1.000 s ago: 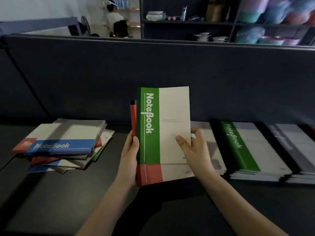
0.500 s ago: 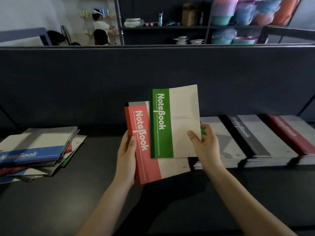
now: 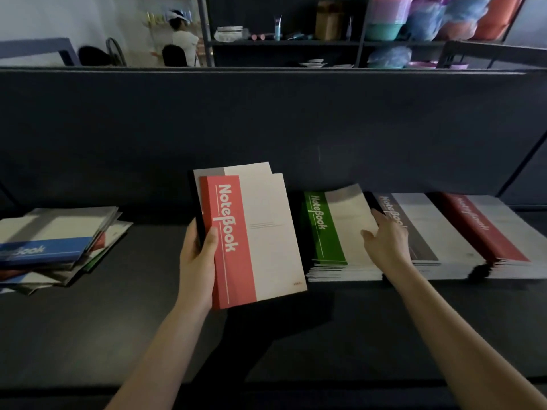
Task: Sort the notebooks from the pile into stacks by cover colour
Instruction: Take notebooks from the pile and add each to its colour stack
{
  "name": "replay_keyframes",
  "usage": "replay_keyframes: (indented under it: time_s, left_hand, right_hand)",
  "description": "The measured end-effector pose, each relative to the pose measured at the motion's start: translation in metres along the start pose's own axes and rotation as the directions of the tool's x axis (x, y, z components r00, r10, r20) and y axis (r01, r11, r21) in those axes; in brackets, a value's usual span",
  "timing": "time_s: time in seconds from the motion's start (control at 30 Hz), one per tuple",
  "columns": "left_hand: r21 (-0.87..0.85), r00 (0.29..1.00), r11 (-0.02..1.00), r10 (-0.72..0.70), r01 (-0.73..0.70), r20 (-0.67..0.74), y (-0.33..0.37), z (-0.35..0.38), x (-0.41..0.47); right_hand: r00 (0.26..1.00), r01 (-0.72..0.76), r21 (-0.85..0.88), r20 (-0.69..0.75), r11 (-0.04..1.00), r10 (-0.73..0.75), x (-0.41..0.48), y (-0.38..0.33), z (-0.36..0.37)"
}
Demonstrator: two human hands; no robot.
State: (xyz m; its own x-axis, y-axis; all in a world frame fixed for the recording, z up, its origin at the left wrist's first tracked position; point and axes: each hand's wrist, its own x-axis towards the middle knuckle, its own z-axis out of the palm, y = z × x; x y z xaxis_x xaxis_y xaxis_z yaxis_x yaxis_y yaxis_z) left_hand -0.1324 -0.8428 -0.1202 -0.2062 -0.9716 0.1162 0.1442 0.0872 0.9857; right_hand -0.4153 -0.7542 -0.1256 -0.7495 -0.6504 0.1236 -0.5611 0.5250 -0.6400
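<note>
My left hand (image 3: 199,258) grips a red-striped notebook (image 3: 260,241) upright over the table, with a second, grey-topped notebook (image 3: 236,169) behind it. My right hand (image 3: 386,242) lies flat, fingers straight, on the green stack (image 3: 324,232), whose top notebook has a green stripe. Right of it lie a grey-striped stack (image 3: 414,229) and a dark red stack (image 3: 485,229). The unsorted pile (image 3: 56,247), blue-striped notebook on top, sits at the far left.
A dark partition wall (image 3: 266,128) rises directly behind the dark table (image 3: 118,335). Beyond it stand shelves with coloured tubs (image 3: 429,19), and a person (image 3: 180,39) far back left.
My right hand carried the green notebook to the right and laid it on the green stack. The left hand keeps the red notebook, now uncovered.
</note>
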Motion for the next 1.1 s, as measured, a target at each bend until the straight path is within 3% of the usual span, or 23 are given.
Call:
replay_keyframes:
  time_s: [0.23, 0.3, 0.37, 0.47, 0.53, 0.6, 0.87, 1.1]
  left_hand:
    - [0.037, 0.999, 0.999, 0.007, -0.008, 0.036, -0.001, 0.020, -0.007]
    - [0.047, 0.998, 0.999, 0.011, -0.014, 0.055, 0.000, 0.029, -0.008]
    - [0.044, 0.997, 0.999, 0.021, -0.025, 0.078, 0.002, 0.041, -0.008]
    - [0.041, 0.993, 0.999, 0.023, -0.028, 0.114, 0.001, 0.066, -0.009]
    - [0.033, 0.991, 0.999, 0.016, -0.021, 0.136, 0.000, 0.087, -0.013]
    - [0.029, 0.987, 1.000, 0.000, -0.004, 0.160, -0.003, 0.107, -0.018]
    - [-0.009, 0.979, 1.000, -0.005, 0.007, 0.205, -0.012, 0.185, -0.044]
    - [-0.019, 0.971, 1.000, 0.010, -0.006, 0.237, -0.015, 0.243, -0.057]
  right_hand:
    - [0.982, 0.181, -0.141, -0.022, 0.973, -0.185, 0.001, 0.005, -0.004]
    - [0.970, 0.232, -0.061, -0.056, 0.971, -0.235, -0.003, 0.005, -0.008]
    - [0.959, 0.282, 0.132, -0.076, 0.950, -0.274, -0.011, 0.003, -0.015]
    - [0.947, 0.192, 0.431, 0.156, 0.882, -0.282, -0.030, -0.002, -0.025]
    - [0.897, 0.070, 0.508, 0.345, 0.858, -0.277, -0.038, 0.004, -0.030]
    - [0.870, -0.016, 0.517, 0.429, 0.856, -0.242, -0.043, 0.016, -0.034]
    - [0.963, -0.020, 0.556, 0.234, 0.831, -0.134, -0.040, 0.078, -0.079]
    - [0.997, -0.076, 0.607, 0.049, 0.791, 0.058, -0.012, 0.128, -0.131]
